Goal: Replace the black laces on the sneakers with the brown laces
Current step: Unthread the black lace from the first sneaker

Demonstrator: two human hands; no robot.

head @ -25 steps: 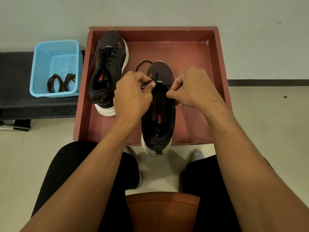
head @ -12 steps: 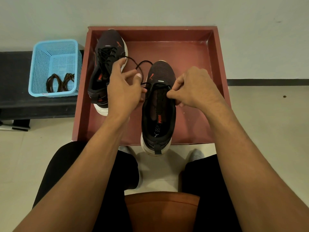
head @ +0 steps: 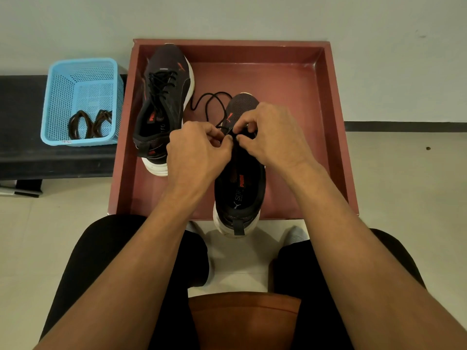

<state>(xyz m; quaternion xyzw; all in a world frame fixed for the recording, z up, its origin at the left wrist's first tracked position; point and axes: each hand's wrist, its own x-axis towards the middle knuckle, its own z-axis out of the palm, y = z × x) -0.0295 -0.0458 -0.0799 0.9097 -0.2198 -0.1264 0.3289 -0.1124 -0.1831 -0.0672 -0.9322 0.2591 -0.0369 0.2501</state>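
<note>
Left hand pinches black lace at near sneaker in tray. Right hand pinches the shoe's dark edge beside it. Knuckles hide eyelets, exact grip hard to make out. Lace loop trails toward far sneaker, fully laced. Brown laces in basket, left of tray.

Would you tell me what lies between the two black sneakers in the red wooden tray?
In the head view, a loose black lace loops over the tray floor between the laced sneaker and the other sneaker.
</note>
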